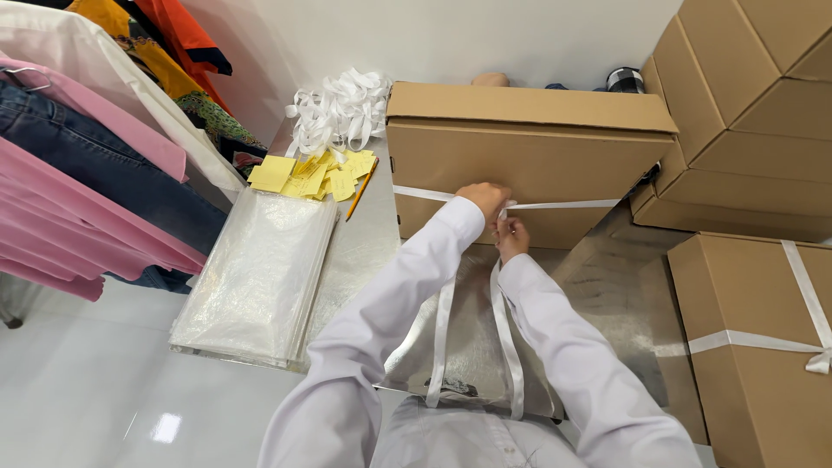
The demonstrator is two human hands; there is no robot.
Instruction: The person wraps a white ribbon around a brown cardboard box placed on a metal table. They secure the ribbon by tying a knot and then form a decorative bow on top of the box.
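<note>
Tying hands: left hand (484, 198) and right hand (513, 236) both pinch white ribbon (563, 205) at the front of the flat brown box (520, 147)
Box: on metal desk (607, 295)
Labels: yellow paper tags (312, 176), heaped left of the box

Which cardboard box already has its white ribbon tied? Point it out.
The box at lower right: its ribbon crosses and is knotted. The box on the table has both hands at its ribbon; the stacked ones show none.
</note>
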